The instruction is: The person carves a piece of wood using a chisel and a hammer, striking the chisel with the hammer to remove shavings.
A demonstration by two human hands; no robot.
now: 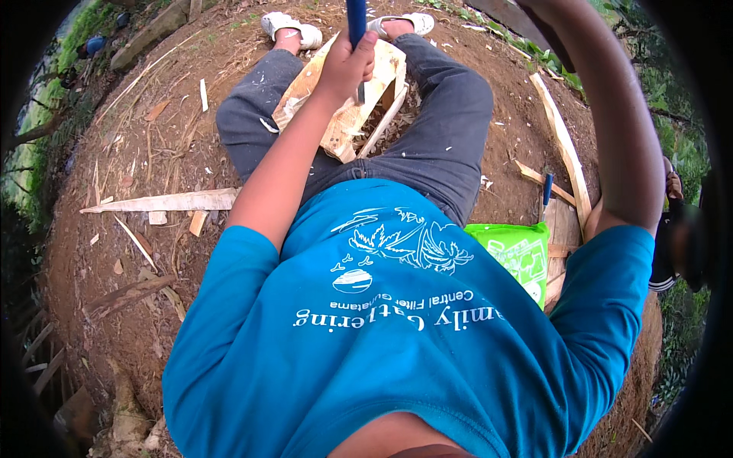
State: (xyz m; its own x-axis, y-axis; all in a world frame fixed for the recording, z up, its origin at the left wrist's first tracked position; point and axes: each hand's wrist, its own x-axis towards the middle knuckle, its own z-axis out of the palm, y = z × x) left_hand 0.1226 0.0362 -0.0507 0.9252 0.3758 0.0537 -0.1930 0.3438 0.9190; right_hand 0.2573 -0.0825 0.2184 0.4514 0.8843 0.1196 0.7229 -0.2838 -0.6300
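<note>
My left hand point(347, 67) is closed around the blue handle of a chisel point(356, 21), held upright. Its metal blade points down at a pale block of wood point(385, 67) lying between my legs. The block has a hollow on its right side, with chips in and around it. My right forearm point(622, 99) is raised and runs out past the top edge, so the right hand is out of sight. A dark shape shows beside that forearm, too cut off to name.
At my right lie a green printed bag point(519, 256), a second blue-handled tool point(547, 188) and a long wood strip point(561, 137). Another person point(679, 237) is at the right edge. A pointed plank point(164, 201) and scattered shavings lie on the soil at my left.
</note>
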